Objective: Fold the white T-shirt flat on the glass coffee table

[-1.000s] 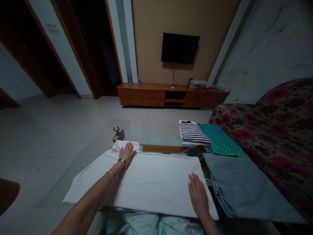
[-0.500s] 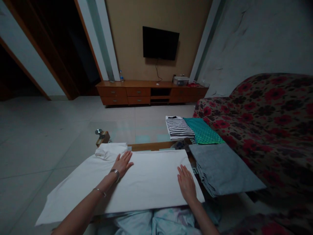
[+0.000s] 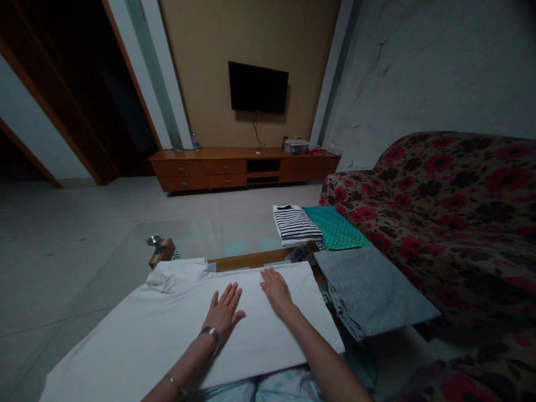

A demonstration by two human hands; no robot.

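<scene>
A white garment [image 3: 159, 329], looking like a shirt, lies spread across the glass-topped table in front of me, with a bunched part at its far left. My left hand [image 3: 224, 312] rests flat on the middle of the cloth, fingers spread. Farther up and to the right, my right hand [image 3: 276, 290] lies flat on it too, near the far edge. Neither hand grips the fabric. Just right of the garment is a folded grey cloth [image 3: 372, 285].
Beyond the grey cloth lie a folded striped garment [image 3: 297, 223] and a green cloth [image 3: 335, 226]. A floral sofa [image 3: 452, 195] borders the right side. A small metal-topped wooden piece [image 3: 161, 251] is at the table's left. Across the floor stands a low wooden cabinet [image 3: 226, 167] under a television [image 3: 258, 87].
My right hand has moved left and farther over the cloth. My left hand has shifted right and nearer to me, so the hands are closer together. The view has tilted slightly.
</scene>
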